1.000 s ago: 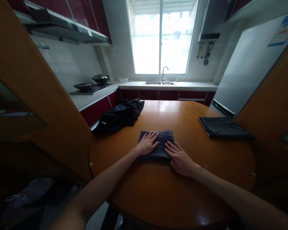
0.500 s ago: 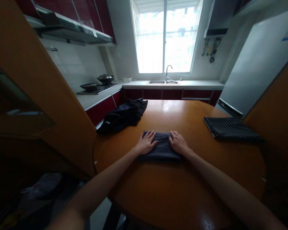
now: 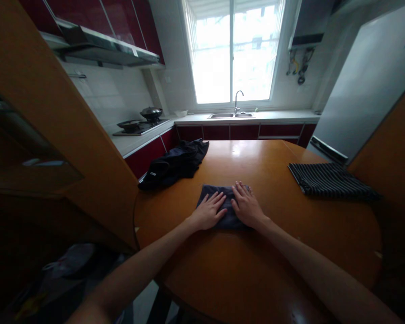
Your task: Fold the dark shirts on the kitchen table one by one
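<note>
Directly beneath left grip (image 3: 209, 213) and right grip (image 3: 247, 208) lies dark cloth (image 3: 230, 219).

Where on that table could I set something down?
Bare table shows between the folded cloth and striped cloth, beyond the folded cloth toward the sink, and nearer, between the forearms. Crowded: mid-table, with left hand and right hand on the folded cloth; far left, under the black garment.

Dark cloth (image 3: 230, 220) partly hidden beneath hands (image 3: 208, 213)

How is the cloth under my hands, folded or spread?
Folded: the dark cloth lies as a compact rectangle beneath the left hand and right hand.
</note>
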A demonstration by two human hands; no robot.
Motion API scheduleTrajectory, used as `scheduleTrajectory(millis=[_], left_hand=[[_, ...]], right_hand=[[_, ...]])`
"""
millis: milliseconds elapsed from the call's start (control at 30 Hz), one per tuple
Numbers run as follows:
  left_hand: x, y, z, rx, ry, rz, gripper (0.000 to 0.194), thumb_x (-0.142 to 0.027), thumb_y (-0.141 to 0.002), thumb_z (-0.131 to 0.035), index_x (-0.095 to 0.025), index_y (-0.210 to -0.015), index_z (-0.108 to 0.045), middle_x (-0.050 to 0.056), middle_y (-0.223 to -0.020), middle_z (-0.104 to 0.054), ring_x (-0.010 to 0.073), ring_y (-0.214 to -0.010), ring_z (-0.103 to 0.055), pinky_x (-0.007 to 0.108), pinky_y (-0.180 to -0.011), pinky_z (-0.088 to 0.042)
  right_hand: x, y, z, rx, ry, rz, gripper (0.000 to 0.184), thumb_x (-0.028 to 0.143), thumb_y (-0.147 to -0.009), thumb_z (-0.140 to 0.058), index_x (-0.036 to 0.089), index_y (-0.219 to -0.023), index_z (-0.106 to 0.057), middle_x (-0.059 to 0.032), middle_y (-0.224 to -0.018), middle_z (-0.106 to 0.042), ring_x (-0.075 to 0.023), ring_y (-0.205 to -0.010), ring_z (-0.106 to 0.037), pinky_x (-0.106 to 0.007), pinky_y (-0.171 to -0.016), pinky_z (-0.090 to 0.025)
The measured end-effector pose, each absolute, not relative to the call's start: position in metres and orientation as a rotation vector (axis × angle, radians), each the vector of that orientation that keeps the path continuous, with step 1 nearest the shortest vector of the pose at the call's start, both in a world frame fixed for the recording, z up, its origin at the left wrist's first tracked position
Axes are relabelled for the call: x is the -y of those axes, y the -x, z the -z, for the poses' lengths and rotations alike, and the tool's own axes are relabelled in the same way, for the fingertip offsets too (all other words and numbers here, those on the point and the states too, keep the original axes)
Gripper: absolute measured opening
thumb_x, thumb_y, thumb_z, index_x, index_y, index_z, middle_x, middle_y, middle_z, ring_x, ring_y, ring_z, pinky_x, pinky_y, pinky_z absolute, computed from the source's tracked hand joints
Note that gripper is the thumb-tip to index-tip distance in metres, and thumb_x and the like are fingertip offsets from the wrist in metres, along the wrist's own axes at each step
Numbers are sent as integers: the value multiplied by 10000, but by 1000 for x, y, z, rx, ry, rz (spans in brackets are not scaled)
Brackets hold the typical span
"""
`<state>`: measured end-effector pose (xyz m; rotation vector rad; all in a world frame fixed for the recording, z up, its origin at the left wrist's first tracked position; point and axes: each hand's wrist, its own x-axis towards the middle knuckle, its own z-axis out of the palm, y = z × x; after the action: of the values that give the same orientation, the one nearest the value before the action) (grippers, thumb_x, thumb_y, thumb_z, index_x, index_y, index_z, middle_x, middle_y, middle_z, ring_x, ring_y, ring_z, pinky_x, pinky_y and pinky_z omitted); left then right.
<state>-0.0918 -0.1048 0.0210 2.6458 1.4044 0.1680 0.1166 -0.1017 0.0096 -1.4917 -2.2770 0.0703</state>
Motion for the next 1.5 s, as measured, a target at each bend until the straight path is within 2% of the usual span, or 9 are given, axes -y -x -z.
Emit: scheduleTrajectory(millis=[233, 433, 600, 833, 1000, 1100, 1200, 1300, 1500], left_hand=[[123, 105, -13, -1472, -2671, -166, 691, -620, -1013, -206, -222, -1573, -282, 47, -1644, -213, 239, -1528, -133, 461, -1231, -127], [122, 121, -22, -1483, -2555, -65, 736, -633, -1007, -216, -178, -1585, -227, 106, -1649, -157, 261, -1528, -114, 483, -1219, -142], [82, 96, -39, -1417, -2620, -211, 625, -519, -1041, -220, -199, -1577, -256, 91, -1642, -214, 244, -1528, -129, 487, -1219, -139], [66, 74, -11, -1350, -2703, -170, 645, -576, -1024, -240, -269, -1590, -199, 55, -1650, -200, 263, -1527, -135, 523, -1212, -121], [65, 88, -4, -1610, -2538, -176, 746, -656, -990, -210, -204, -1582, -241, 94, -1647, -187, 313, -1527, -100, 560, -1207, -84], [54, 103, -3, -1807, -2353, -174, 758, -641, -991, -193, -158, -1572, -251, 133, -1648, -154, 338, -1524, -86, 594, -1193, -99], [39, 123, -2, -1985, -2186, -229, 722, -567, -1012, -205, -87, -1545, -286, 195, -1623, -221, 340, -1506, -192, 551, -1182, -207], [24, 140, -3, -2044, -2191, -385, 624, -464, -1018, -280, -63, -1480, -404, 217, -1487, -475, 300, -1394, -437, 429, -1127, -352], [13, 146, -10, -1946, -2155, -523, 475, -383, -892, -562, -97, -1267, -615, 168, -1204, -678, 264, -1076, -655, 339, -960, -492]], right_hand=[[104, -119, 3, 2256, 1645, -148, 637, 359, -976, -361, 94, -1553, -305, -132, -1644, -173, -263, -1529, -98, -524, -1221, -72], [93, -123, 1, 2121, 1763, -222, 644, 375, -987, -349, 52, -1543, -305, -184, -1624, -235, -288, -1515, -167, -495, -1211, -155], [88, -122, 2, 2056, 1793, -246, 639, 370, -999, -326, 33, -1541, -297, -211, -1610, -257, -302, -1501, -215, -504, -1197, -194], [84, -126, 10, 2022, 1797, -276, 583, 396, -1004, -326, 182, -1546, -348, -131, -1633, -243, -282, -1501, -222, -524, -1182, -217], [71, -134, 13, 1888, 1899, -349, 615, 439, -1020, -260, 89, -1503, -411, -175, -1592, -325, -294, -1494, -242, -518, -1201, -167], [63, -146, 11, 1830, 1864, -380, 610, 426, -1022, -248, 58, -1447, -484, -196, -1565, -370, -296, -1478, -283, -481, -1195, -212], [56, -160, 5, 1725, 1749, -355, 554, 351, -1004, -280, 42, -1374, -553, -207, -1454, -515, -268, -1390, -431, -395, -1158, -308], [52, -172, -3, 1602, 1692, -356, 483, 300, -964, -353, 62, -1292, -615, -198, -1296, -638, -262, -1218, -588, -350, -1058, -422], [59, -171, -12, 1603, 1757, -519, 364, 315, -917, -517, 128, -1186, -676, -160, -1111, -730, -248, -992, -692, -307, -851, -510]])
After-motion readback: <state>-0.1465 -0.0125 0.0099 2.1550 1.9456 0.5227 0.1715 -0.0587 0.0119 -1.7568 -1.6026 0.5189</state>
